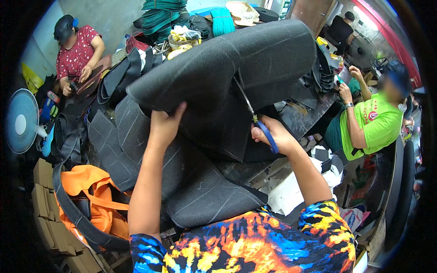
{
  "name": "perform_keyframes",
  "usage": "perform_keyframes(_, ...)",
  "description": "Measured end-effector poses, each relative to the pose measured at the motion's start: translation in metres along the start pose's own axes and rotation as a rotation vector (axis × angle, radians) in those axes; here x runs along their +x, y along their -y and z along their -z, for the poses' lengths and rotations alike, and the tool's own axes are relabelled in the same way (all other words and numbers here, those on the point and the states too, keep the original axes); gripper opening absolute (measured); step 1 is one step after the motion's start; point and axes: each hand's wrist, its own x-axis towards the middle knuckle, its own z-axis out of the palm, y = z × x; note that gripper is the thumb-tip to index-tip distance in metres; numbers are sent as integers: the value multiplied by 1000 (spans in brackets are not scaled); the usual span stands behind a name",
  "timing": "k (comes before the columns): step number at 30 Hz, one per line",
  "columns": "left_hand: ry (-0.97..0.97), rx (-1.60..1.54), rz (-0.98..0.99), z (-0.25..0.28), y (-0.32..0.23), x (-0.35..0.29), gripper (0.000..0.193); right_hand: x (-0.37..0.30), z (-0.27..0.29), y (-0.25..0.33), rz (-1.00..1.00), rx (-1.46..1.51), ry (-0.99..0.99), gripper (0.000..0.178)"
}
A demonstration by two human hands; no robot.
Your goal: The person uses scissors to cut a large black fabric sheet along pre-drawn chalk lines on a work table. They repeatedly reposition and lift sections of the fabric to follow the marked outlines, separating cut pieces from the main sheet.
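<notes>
A large rolled sheet of thick black material, marked with pale chalk-like lines, spans the middle of the view. My left hand is closed on its near lower edge, thumb uppermost; the other fingers are hidden behind the sheet. In my right hand is a pair of scissors with blue handles. Their blades sit in a slit that runs into the sheet from its near edge. More of the dark marked material drapes below my hands, across my lap and toward the left.
An orange cloth bag lies at lower left beside stacked brown blocks. A fan stands far left. Coils of green cord are piled behind. One person works at back left, another in a green shirt at right.
</notes>
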Motion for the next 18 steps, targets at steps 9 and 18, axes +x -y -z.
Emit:
perform_keyframes(9,174,-337,232,42,11,13,45,-12,9,6,137,29,160,40)
perform_keyframes(18,240,-237,253,8,29,-75,29,-23,0,13,100,84,148,45)
